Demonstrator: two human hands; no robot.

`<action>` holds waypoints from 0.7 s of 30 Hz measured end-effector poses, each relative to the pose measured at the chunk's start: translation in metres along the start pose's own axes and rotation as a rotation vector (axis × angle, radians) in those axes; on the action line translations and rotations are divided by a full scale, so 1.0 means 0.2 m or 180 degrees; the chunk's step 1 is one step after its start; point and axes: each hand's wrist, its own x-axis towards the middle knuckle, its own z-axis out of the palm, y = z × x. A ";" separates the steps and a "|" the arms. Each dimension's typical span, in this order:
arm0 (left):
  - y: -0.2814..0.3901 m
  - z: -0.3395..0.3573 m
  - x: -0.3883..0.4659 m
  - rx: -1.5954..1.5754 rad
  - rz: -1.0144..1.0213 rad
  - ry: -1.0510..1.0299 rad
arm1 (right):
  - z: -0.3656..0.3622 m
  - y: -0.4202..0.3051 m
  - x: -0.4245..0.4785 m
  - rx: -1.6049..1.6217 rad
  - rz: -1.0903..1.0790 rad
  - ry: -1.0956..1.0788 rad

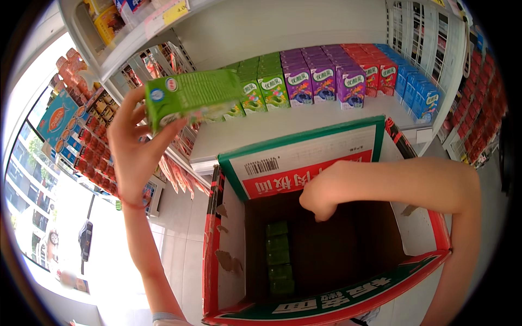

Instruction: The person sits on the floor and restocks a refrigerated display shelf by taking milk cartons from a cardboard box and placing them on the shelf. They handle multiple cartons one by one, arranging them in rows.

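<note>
My left hand (136, 142) is raised at the left, shut on a green drink carton (191, 95) that lies on its side in front of the shelf's left end. My right hand (322, 191) hangs over the open cardboard box (232, 171), near its far inner wall; its fingers are curled downward, and whether they hold anything is hidden. Inside the dark box, a row of green cartons (279, 256) lies along the left side. On the white shelf (293, 116) behind the box stand rows of green cartons (274, 87), purple cartons (324, 83), red cartons (387, 77) and blue cartons (424, 102).
An upper shelf (142, 30) with packages juts out at top left. Wire dividers (420, 28) bound the carton shelf. Hanging snack packets (96, 159) are at the left, more packaged goods (481, 106) at the right. The box's raised flaps surround its opening.
</note>
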 end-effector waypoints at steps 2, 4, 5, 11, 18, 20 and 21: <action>0.08 0.01 -0.06 -0.0851 0.0206 -0.0431 | 0.02 0.06 0.09 0.0044 -0.0010 -0.0278; 0.15 0.00 -0.09 -0.0987 0.0299 -0.1610 | 0.03 0.14 0.38 0.0295 -0.0925 -0.0384; 0.13 0.07 -0.13 -0.1198 0.0331 -0.2191 | 0.06 0.17 0.43 0.0434 -0.1147 -0.0550; 0.29 0.29 -0.37 0.0491 0.0639 -0.2631 | 0.07 0.17 0.10 0.2116 -0.2353 -0.0452; 0.21 0.27 -0.36 0.1066 0.0242 -0.3331 | 0.09 -0.04 0.14 0.2453 -0.1716 0.1535; 0.16 0.31 -0.33 0.1091 0.0324 -0.4025 | 0.14 -0.03 0.21 0.2204 -0.1537 0.1255; 0.20 0.27 -0.32 0.1185 0.0308 -0.3930 | 0.14 -0.04 0.22 0.2027 -0.1553 0.1204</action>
